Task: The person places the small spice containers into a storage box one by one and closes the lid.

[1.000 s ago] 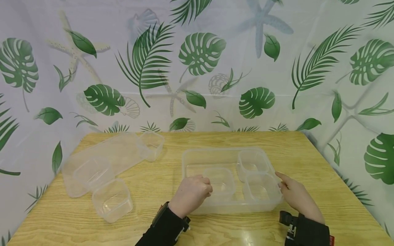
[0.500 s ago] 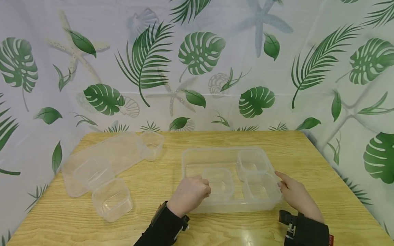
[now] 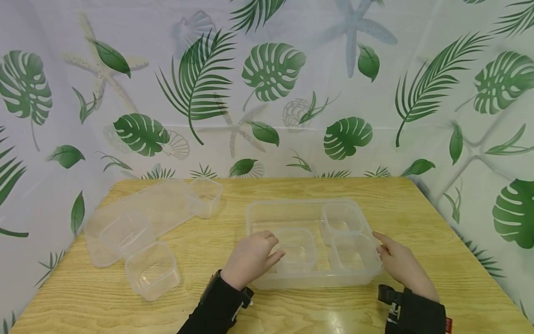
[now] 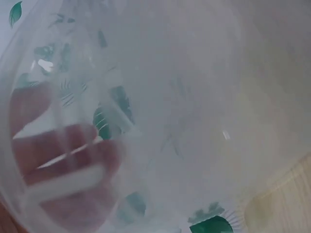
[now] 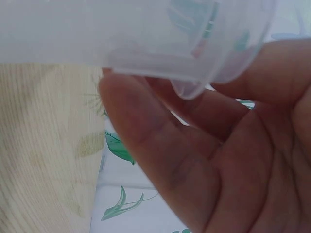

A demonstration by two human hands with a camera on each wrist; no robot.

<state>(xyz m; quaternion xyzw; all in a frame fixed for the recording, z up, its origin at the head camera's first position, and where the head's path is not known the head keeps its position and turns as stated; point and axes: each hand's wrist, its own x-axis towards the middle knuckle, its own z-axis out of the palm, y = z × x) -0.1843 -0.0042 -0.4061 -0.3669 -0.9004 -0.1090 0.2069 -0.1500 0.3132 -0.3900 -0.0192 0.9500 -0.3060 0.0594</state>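
Note:
A large clear plastic box [image 3: 310, 281] stands on the table with three small clear containers inside. One small container [image 3: 298, 253] sits left of centre in the box; a back-right container [image 3: 343, 218] and a front-right container [image 3: 354, 253] stand along its right side. My left hand [image 3: 251, 257] is over the box's left part, thumb and fingers apart beside the left-of-centre container. In the left wrist view its fingers [image 4: 73, 150] show blurred through the plastic. My right hand [image 3: 402, 263] holds the box's right side; in the right wrist view, fingers [image 5: 141, 116] lie beneath the edge and the thumb at its side.
On the left of the wooden table [image 3: 217, 260] lies a flat translucent lid [image 3: 167, 199]. Several more small clear containers are around it: a far container [image 3: 204, 197], a middle container [image 3: 127, 234] and a near container [image 3: 152, 271]. A leaf-print cloth [image 3: 275, 148] hangs behind.
My left hand has let go of the left-of-centre container's rim, its thumb and fingers spreading apart as it shifts slightly left. The right hand and the box have stayed put.

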